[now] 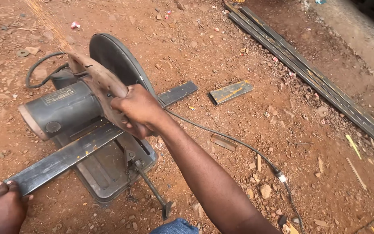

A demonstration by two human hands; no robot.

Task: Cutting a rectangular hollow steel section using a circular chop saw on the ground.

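Observation:
A grey chop saw (66, 110) with a dark round blade guard (115, 58) stands on red dirt. My right hand (137, 110) grips the saw's worn handle (96, 80), with the head lowered. A long flat steel bar (59, 160) lies across the saw's base and comes out past the blade at the right (178, 92). My left hand (3, 208) presses down on the bar's near end at the lower left. Faint sparks streak up at the top left (44, 17).
A cut-off steel piece (231, 92) lies right of the saw. Several long steel bars (312, 73) lie diagonally at the upper right. The saw's black cable (239, 145) runs across the dirt toward the bottom. Stones and scraps litter the ground.

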